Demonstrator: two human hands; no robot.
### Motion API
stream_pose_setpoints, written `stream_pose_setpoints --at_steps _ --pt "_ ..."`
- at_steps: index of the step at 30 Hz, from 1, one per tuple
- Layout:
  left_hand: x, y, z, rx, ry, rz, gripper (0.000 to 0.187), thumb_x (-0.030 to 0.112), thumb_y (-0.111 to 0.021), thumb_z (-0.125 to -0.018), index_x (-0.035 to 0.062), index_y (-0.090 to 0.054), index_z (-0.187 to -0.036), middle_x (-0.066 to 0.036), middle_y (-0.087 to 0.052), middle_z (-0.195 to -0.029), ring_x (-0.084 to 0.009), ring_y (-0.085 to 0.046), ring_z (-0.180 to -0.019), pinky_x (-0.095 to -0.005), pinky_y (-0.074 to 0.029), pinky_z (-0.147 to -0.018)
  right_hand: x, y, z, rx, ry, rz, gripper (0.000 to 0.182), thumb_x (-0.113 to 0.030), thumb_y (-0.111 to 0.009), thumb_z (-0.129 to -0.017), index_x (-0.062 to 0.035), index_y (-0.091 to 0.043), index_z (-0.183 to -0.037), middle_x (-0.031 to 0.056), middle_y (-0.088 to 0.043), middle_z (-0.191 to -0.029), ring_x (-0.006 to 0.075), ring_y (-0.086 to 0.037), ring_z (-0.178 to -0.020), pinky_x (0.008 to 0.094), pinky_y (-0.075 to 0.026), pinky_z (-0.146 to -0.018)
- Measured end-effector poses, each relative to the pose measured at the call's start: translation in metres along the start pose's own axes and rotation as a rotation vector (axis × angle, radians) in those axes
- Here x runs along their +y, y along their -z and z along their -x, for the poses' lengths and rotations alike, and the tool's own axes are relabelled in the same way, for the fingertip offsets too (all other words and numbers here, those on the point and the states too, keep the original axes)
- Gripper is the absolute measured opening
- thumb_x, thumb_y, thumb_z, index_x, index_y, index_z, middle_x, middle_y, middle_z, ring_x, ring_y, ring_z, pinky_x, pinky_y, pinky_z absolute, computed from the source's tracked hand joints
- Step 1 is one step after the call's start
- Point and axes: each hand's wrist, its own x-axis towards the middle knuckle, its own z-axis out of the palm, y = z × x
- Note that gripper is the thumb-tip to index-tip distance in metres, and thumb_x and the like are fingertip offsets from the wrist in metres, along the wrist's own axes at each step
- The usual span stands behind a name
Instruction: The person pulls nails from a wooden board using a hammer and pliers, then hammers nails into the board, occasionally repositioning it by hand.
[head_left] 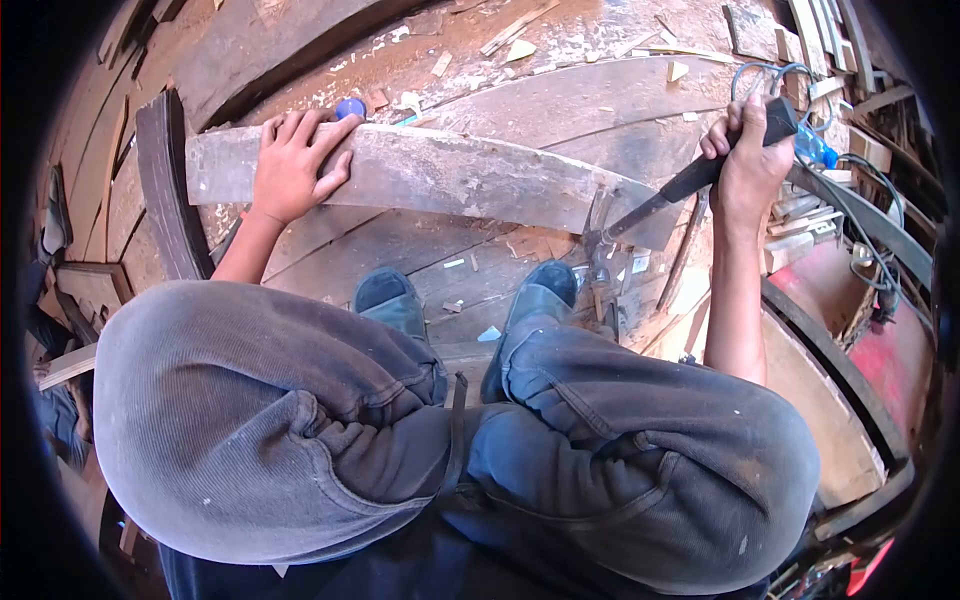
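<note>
A long, weathered wooden board (450,180) lies across the space in front of my feet. My left hand (295,165) grips it near its left end, fingers hooked over the far edge and thumb on the face. In my right hand (748,160) is a hammer (690,180), the fingers wrapped round its black handle. The hammer's metal head (598,243) overlaps the near edge of the board towards its right end. Just beyond my left fingertips sits a round blue object (351,108).
A dark upright timber (172,190) meets the board's left end. Behind it lies a thick curved beam (270,60). Wood offcuts (520,50) litter the plank floor. Cables (880,240), a blue plastic bottle (818,150) and stacked scraps crowd the right. My sandalled feet (390,295) stand close by.
</note>
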Motion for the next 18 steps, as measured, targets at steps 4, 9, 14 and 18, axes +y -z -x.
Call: stream_pose_setpoints --at_steps 4,9,14,18 --pt "0.000 0.001 -0.001 -0.020 0.009 -0.006 0.044 0.033 -0.065 -0.086 0.0234 -0.065 -0.130 -0.008 -0.061 -0.115 -0.0262 -0.056 -0.110 -0.0442 -0.038 -0.098 0.013 0.019 -0.016 0.072 -0.054 -0.071 0.014 -0.012 -0.052 -0.104 -0.0075 -0.041 -0.098 0.0042 -0.047 -0.077 0.0117 -0.043 -0.054 0.0274 -0.038 -0.047" --pt "0.001 0.000 -0.002 -0.042 0.024 -0.002 0.045 0.033 -0.064 -0.086 0.0237 -0.064 -0.131 -0.009 -0.061 -0.117 -0.0266 -0.056 -0.111 -0.0447 -0.038 -0.099 0.029 0.042 -0.031 0.183 -0.121 -0.162 0.014 -0.010 -0.054 -0.102 -0.0064 -0.041 -0.097 0.0046 -0.047 -0.077 0.0119 -0.042 -0.054 0.0286 -0.038 -0.047" --pt "0.000 -0.001 -0.002 -0.050 0.027 -0.011 0.046 0.033 -0.064 -0.086 0.0233 -0.064 -0.131 -0.009 -0.061 -0.116 -0.0269 -0.056 -0.111 -0.0447 -0.037 -0.100 0.028 0.033 -0.030 0.294 0.020 -0.077 0.013 -0.009 -0.053 -0.099 -0.0038 -0.044 -0.091 0.0047 -0.048 -0.076 0.0126 -0.046 -0.054 0.0292 -0.041 -0.047" --pt "0.002 -0.001 -0.002 -0.050 0.030 -0.008 0.045 0.033 -0.064 -0.087 0.0232 -0.064 -0.131 -0.009 -0.061 -0.115 -0.0269 -0.057 -0.110 -0.0442 -0.038 -0.099 0.026 0.039 -0.043 0.420 0.114 -0.027 0.010 -0.005 -0.052 -0.096 -0.0012 -0.045 -0.090 0.0065 -0.049 -0.071 0.0137 -0.047 -0.049 0.0290 -0.040 -0.041"
